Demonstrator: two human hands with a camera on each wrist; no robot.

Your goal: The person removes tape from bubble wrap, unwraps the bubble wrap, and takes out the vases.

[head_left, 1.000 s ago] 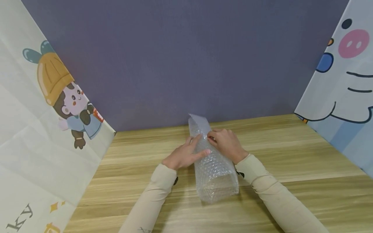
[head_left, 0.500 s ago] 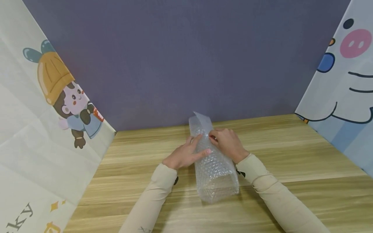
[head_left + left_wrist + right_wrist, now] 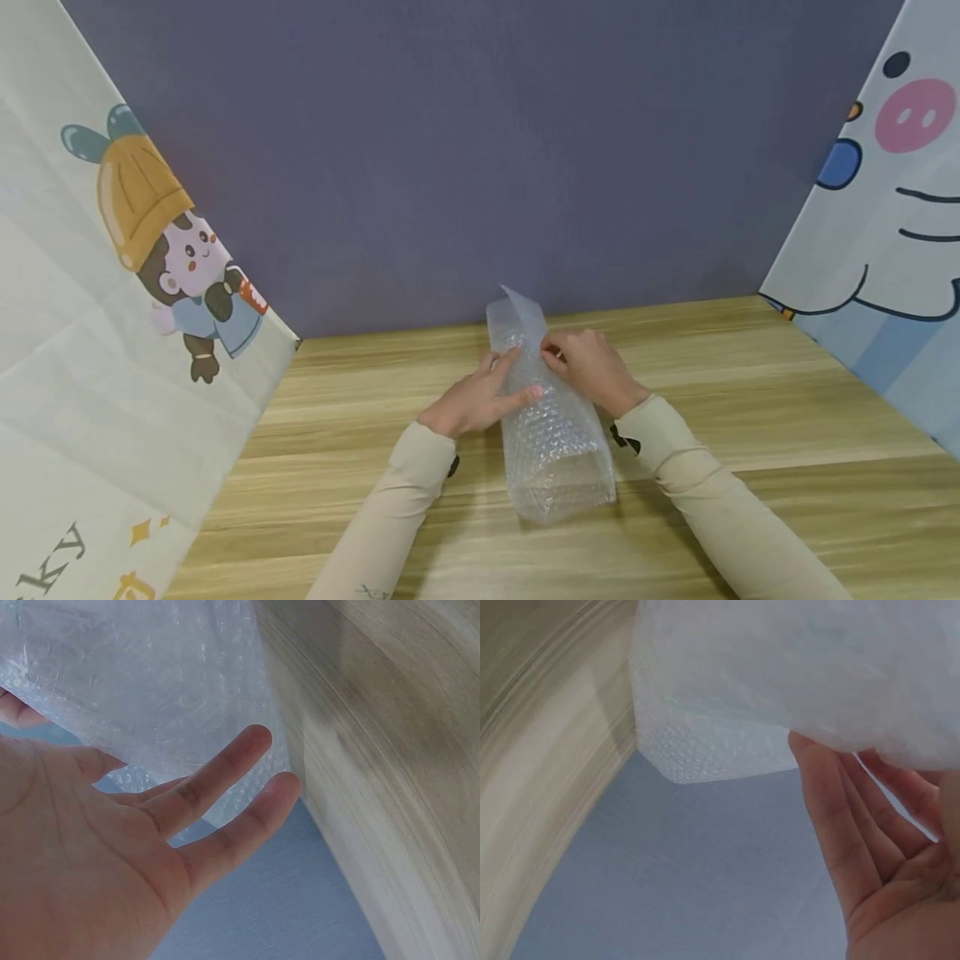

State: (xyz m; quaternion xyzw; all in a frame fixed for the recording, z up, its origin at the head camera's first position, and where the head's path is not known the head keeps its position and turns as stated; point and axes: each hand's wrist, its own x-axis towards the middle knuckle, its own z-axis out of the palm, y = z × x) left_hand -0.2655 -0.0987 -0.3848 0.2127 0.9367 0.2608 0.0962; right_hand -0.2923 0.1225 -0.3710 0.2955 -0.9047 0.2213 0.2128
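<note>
Fingers of the left hand (image 3: 468,402) are lying straight and apart, the thumb resting over the top of a bubble-wrap bundle (image 3: 553,425). That bundle is lying between both hands on the wooden table (image 3: 322,467), its long axis running far to near, its near end angling slightly right. Both hands are touching its farther half, neither plainly nearer. At its right edge, the right hand (image 3: 592,367) is pinching the wrap in narrowed fingertips.
</note>
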